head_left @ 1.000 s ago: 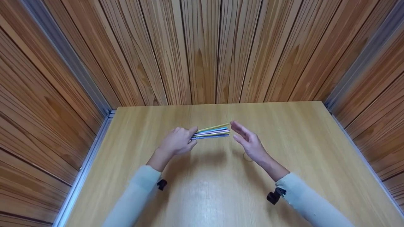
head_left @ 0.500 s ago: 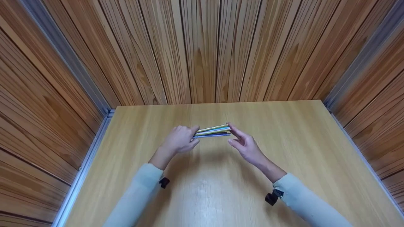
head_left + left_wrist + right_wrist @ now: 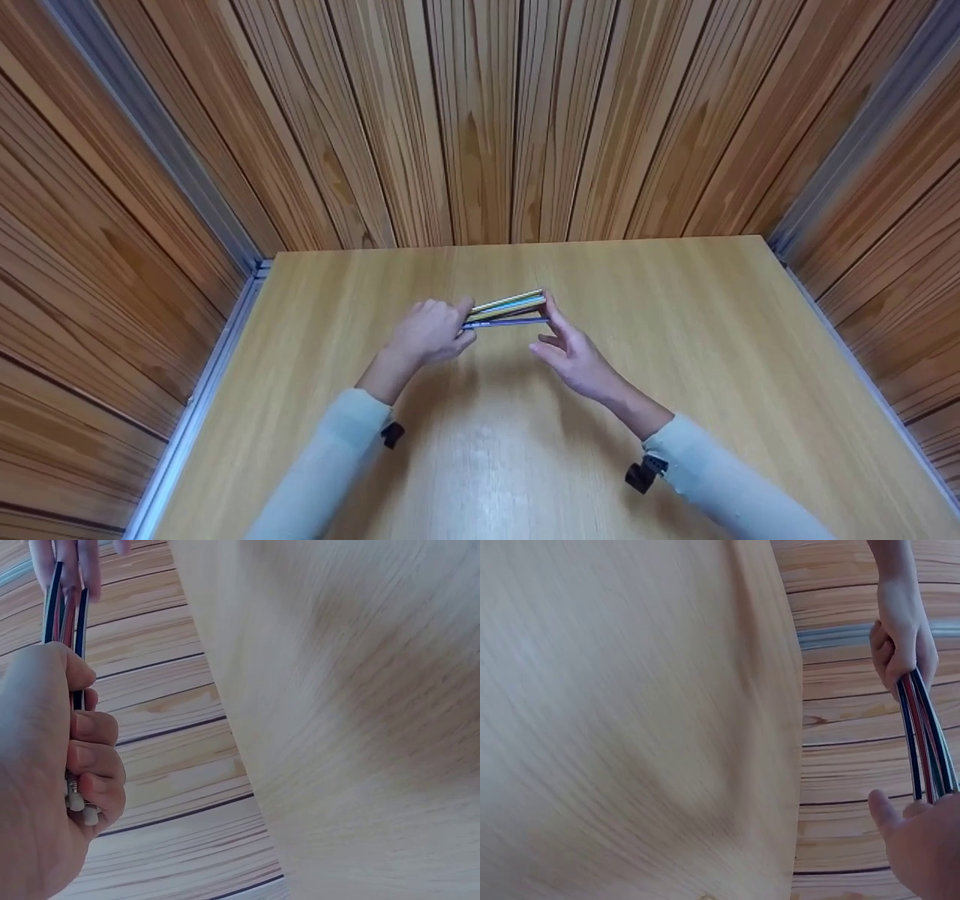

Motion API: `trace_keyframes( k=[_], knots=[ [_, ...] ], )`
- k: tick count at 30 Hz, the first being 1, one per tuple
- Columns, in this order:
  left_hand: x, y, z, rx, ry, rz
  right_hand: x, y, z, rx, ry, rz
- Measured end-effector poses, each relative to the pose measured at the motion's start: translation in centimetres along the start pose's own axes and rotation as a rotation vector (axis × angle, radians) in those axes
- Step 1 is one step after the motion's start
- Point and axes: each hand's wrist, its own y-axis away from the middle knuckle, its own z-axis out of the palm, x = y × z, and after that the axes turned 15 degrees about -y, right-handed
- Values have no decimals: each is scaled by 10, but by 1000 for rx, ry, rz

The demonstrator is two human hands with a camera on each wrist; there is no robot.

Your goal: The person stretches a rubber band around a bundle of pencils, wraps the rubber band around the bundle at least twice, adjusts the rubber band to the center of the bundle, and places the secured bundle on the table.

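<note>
A bundle of several pencils (image 3: 506, 309) in mixed colours is held level above the table. My left hand (image 3: 426, 331) grips it near the eraser ends; the left wrist view shows whitish erasers (image 3: 91, 815) poking out below the curled fingers. At the opposite ends is my right hand (image 3: 579, 361), its fingers extended and touching the pencil tips, the thumb standing apart. In the right wrist view the pencils (image 3: 925, 739) fan out slightly between both hands, and their far ends are hidden at the right fingers.
Beneath the hands lies a light wooden table (image 3: 480, 457). Wood-plank walls (image 3: 480, 127) stand behind it and at both sides, with metal rails (image 3: 195, 405) along the edges. Part of a thin yellowish loop (image 3: 707, 897) shows at the right wrist view's bottom edge.
My right hand has moved left, from just beyond the pencil tips to contact with them. My left hand has shifted slightly right, and the bundle's ends have spread a little.
</note>
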Motion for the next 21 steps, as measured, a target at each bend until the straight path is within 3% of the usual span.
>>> trace_keyframes(
  k=[5, 10, 21],
  knots=[
    [0, -1, 1, -35, -6, -2, 2, -2, 4, 38, 46, 26],
    [-1, 0, 1, -65, -7, -27, 3, 2, 3, 35, 57, -5],
    [-3, 2, 0, -25, -16, 3, 10, 4, 7, -20, 60, -38]
  ],
)
